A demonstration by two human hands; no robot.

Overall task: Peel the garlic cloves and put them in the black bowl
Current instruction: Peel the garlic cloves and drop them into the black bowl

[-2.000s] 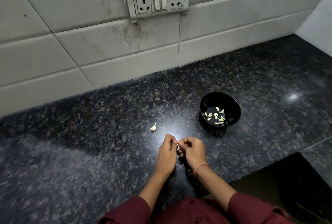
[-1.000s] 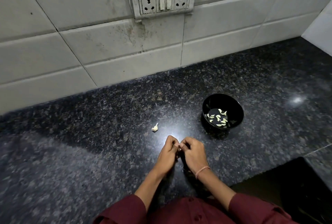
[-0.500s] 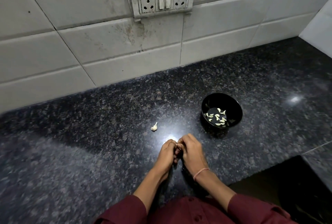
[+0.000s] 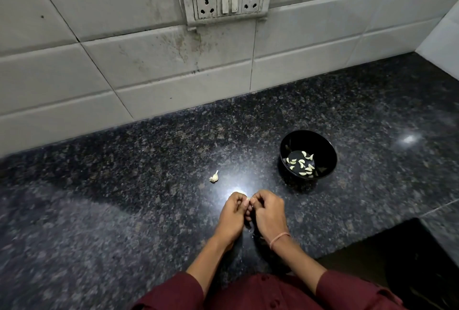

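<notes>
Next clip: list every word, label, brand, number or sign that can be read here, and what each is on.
There is no readable text anywhere in this frame.
Socket plate: only pin holes and two switches, no lettering visible.
Black bowl: plain, no label.
Tiles, counter, sleeves: no print or marks that read as text.

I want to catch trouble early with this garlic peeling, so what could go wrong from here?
1. The clove is tiny and pinched between the left hand and right hand; it might slip and roll off the counter edge close by.
2. The black bowl stands apart to the right, so a tossed clove could miss it.
3. The garlic piece lying alone on the counter may be forgotten.
</notes>
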